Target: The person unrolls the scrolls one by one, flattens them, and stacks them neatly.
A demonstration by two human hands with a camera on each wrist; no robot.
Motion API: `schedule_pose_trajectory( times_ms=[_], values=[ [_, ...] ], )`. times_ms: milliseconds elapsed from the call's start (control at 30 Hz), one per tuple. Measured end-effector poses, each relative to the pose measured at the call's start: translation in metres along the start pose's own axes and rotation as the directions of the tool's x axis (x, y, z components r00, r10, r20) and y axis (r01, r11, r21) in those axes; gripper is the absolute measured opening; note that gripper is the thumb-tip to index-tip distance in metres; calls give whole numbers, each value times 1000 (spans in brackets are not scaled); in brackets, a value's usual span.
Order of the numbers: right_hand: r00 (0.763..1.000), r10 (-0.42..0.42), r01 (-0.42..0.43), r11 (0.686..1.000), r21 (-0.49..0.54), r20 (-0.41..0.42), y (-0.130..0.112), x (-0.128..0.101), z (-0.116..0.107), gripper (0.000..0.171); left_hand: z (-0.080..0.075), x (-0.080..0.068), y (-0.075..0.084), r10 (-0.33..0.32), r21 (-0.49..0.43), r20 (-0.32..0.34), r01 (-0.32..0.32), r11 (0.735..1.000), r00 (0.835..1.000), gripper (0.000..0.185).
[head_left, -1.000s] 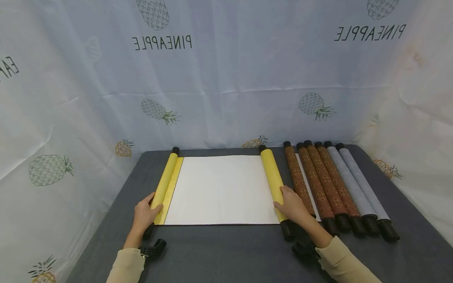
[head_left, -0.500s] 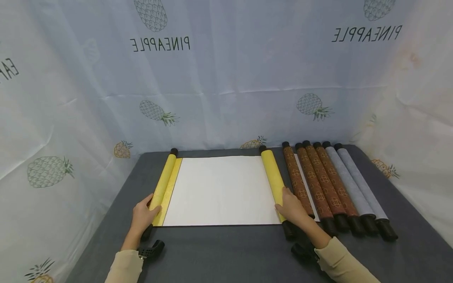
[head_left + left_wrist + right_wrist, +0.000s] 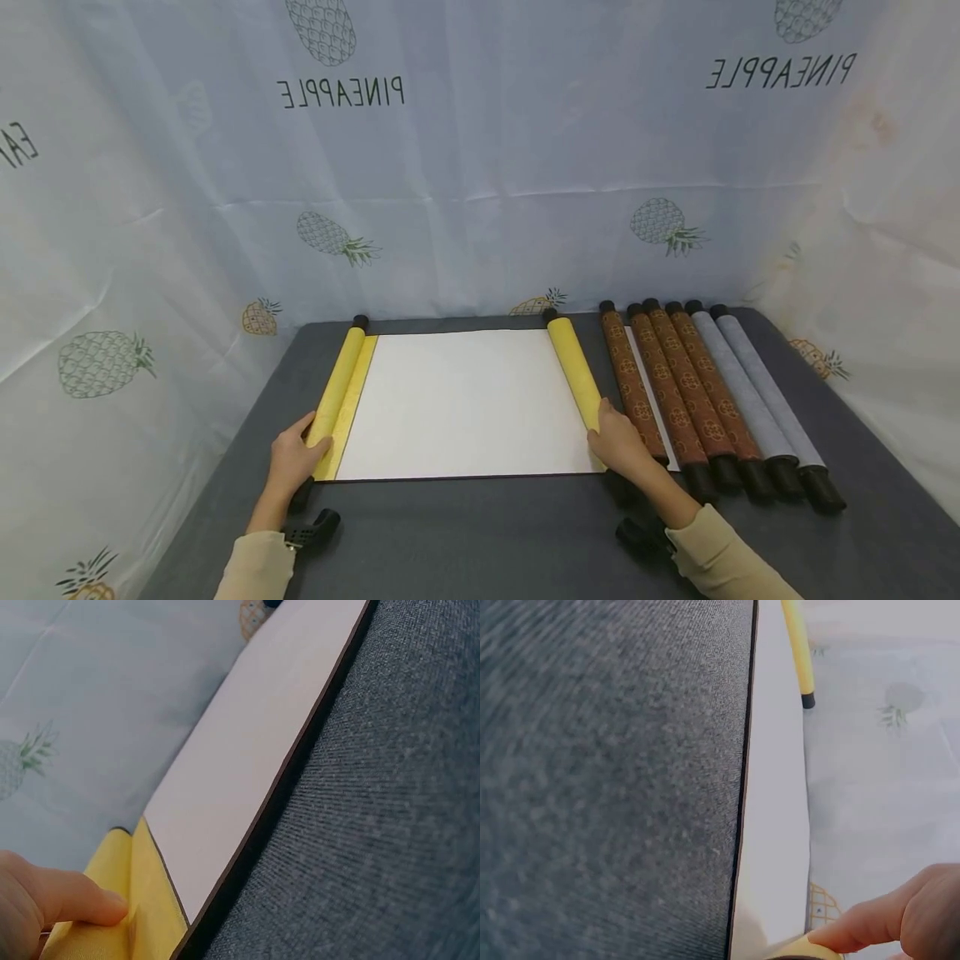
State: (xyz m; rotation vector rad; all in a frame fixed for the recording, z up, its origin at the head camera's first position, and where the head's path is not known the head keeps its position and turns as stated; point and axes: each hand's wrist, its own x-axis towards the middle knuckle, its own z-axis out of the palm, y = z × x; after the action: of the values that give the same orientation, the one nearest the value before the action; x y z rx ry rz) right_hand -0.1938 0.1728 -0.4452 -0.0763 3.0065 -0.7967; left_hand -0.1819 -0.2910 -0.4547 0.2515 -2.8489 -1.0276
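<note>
Pale pineapple-print cloth [image 3: 480, 192] hangs as backdrop on three sides, mirrored "PINEAPPLE" lettering at the top; a dark grey fabric table [image 3: 487, 533] fills the lower half of the head view. The yellow scroll [image 3: 465, 404] lies at frame centre, opened flat, white sheet between two yellow rollers.

The left hand [image 3: 291, 462] grips the near end of the left roller [image 3: 335, 390], lower left of centre, thumb on top and fingers curled around the outside. The left wrist view shows one fingertip [image 3: 90, 904] pressing into the yellow cloth. The right hand [image 3: 621, 443] holds the near end of the right roller [image 3: 573, 372], fingers together and curled over it, a fingertip [image 3: 862, 926] on the yellow edge in the right wrist view. One hand per roller probably keeps the sheet taut and flat.

Right of the scroll, closed scrolls lie parallel, touching: brown patterned scrolls [image 3: 678, 392], then grey scrolls [image 3: 753, 392], likely parked aside in a neat row.

Hidden: the right roller's near black knob sits under the right hand; the left one is mostly covered too. A white strip shows between two brown scrolls, unclear what. Black wrist-camera mounts [image 3: 315, 527] are only partly visible. Both wrist views are steeply angled, hands cut off at the edges.
</note>
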Motion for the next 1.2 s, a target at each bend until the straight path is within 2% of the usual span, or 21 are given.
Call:
schedule_pose_trajectory(
  times_ms=[267,467,633,833,967,1200],
  values=[
    [995,-20,18,1000,-25,-98,-2,1,-3,45,-3,3,-5,-6,12,-7,6,1000,1000,61],
    [989,-29,33,999,22,-145,0,2,-4,43,-6,5,-9,-4,28,3,4,1000,1000,61],
    [990,-56,60,998,28,-126,1,0,-4,44,-9,6,-14,7,45,13,-7,999,1000,61],
    [992,-79,78,997,-16,-101,-3,-3,-5,42,-14,7,-19,31,64,6,-31,997,1000,61],
    [993,-60,56,997,-48,-98,-5,-4,-6,47,-17,8,-23,42,74,-1,-41,996,999,60],
    [996,-36,34,999,-28,-80,-4,-3,-6,58,-20,10,-28,32,83,13,-32,996,999,61]
  ],
)
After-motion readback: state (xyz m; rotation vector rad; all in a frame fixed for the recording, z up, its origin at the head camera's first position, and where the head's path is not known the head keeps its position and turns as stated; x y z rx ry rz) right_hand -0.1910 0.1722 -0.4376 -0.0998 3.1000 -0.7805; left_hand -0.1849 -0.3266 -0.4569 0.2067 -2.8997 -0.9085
